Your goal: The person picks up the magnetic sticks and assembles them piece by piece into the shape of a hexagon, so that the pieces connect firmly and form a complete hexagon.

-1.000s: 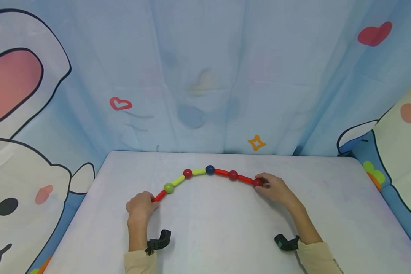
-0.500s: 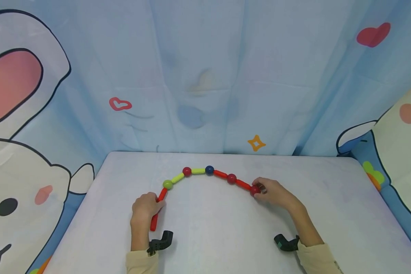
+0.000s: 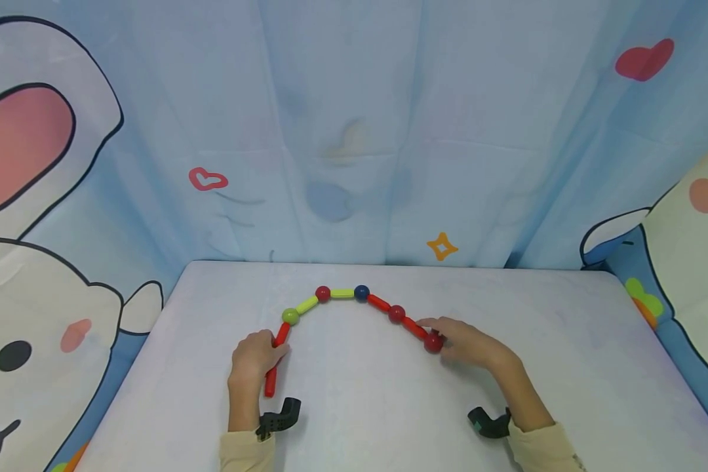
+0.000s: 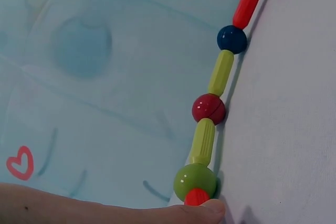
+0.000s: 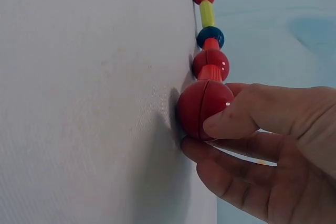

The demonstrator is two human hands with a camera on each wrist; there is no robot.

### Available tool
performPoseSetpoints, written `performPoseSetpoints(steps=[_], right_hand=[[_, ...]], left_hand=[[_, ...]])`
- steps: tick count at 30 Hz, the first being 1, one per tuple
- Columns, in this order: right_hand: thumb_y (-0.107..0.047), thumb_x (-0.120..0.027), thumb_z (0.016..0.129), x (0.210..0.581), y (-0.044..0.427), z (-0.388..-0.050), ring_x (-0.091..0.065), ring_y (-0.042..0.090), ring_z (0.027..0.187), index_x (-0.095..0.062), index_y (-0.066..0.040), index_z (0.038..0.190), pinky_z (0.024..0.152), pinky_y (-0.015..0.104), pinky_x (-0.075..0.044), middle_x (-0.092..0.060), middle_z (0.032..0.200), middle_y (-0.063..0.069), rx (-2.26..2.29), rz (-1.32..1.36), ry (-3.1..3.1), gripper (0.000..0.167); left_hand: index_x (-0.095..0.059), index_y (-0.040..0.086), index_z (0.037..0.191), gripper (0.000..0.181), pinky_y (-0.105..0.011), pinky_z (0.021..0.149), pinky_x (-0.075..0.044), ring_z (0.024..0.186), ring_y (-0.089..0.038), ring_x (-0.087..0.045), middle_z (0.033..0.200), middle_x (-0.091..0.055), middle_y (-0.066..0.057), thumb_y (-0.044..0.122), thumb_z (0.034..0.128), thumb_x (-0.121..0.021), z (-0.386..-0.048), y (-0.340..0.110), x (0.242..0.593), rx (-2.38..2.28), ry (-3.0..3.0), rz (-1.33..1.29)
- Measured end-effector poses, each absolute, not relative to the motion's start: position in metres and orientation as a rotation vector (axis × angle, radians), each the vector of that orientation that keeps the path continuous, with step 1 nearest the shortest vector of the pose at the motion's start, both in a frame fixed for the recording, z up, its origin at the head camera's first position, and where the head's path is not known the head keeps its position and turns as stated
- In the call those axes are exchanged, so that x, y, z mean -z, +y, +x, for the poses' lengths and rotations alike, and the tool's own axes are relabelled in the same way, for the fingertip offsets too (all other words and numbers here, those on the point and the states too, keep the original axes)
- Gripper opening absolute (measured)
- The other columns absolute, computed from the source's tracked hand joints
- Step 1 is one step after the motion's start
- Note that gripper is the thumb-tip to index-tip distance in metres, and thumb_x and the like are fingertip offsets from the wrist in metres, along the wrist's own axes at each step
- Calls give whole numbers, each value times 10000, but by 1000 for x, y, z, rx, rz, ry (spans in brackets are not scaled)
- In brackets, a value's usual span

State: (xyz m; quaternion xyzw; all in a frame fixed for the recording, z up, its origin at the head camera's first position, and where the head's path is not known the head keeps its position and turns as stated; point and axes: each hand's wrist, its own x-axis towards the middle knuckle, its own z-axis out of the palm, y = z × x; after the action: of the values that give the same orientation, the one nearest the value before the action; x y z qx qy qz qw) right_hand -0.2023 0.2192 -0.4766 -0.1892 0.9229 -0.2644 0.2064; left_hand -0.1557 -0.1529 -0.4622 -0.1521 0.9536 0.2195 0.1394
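A chain of coloured rods and balls lies in an arch on the table. My left hand (image 3: 255,357) grips the red rods (image 3: 270,381) at its left end, hiding where they meet. A green ball (image 3: 290,316) sits just beyond that hand, followed by yellow-green rods (image 3: 343,294), a red ball (image 3: 322,294) and a blue ball (image 3: 362,293). Red rods (image 3: 413,328) and another red ball (image 3: 396,314) run down to the right. At that end my right hand (image 3: 466,342) pinches the last red ball (image 5: 202,106) between thumb and fingers, as the right wrist view shows.
The white tabletop (image 3: 366,406) extends around the chain. Behind it hangs a light blue printed curtain (image 3: 354,131), with cartoon figures at both sides. Each wrist wears a black camera mount (image 3: 280,416).
The right hand has brought its end of the chain down and slightly left, steepening the arch. The left hand has shifted a little right, and its red end has swung toward the front.
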Motion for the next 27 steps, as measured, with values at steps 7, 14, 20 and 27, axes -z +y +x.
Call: performPoseSetpoints(steps=[7,14,20,27], right_hand=[[-23,-716,803,479,198,-194,-559,191,1009,-513,-99,1377,866,432,-561,-623,1168,75,689,-500,2578,614],[-47,-740,806,477,178,-184,-562,163,982,-504,-122,1392,854,402,-561,-630,1134,39,663,-568,2567,637],[-109,-776,798,478,168,-178,-568,138,962,-501,-138,1400,835,376,-567,-640,1097,23,640,-662,2580,662],[-154,-790,793,481,158,-174,-595,177,1043,-515,-100,1381,891,418,-556,-648,1204,59,623,-671,2630,651]], left_hand=[[-615,6,933,285,-211,504,-429,568,-175,-525,687,-555,-84,276,885,-693,-155,-151,462,-648,2735,-441],[-610,16,909,260,-204,500,-416,557,-166,-517,677,-545,-75,264,890,-685,-156,-149,462,-654,2744,-431],[-604,15,930,274,-198,502,-417,550,-161,-520,681,-548,-77,274,891,-683,-157,-148,465,-681,2735,-443],[-596,8,956,292,-196,505,-418,551,-163,-518,688,-544,-84,279,891,-685,-157,-147,467,-715,2725,-445]])
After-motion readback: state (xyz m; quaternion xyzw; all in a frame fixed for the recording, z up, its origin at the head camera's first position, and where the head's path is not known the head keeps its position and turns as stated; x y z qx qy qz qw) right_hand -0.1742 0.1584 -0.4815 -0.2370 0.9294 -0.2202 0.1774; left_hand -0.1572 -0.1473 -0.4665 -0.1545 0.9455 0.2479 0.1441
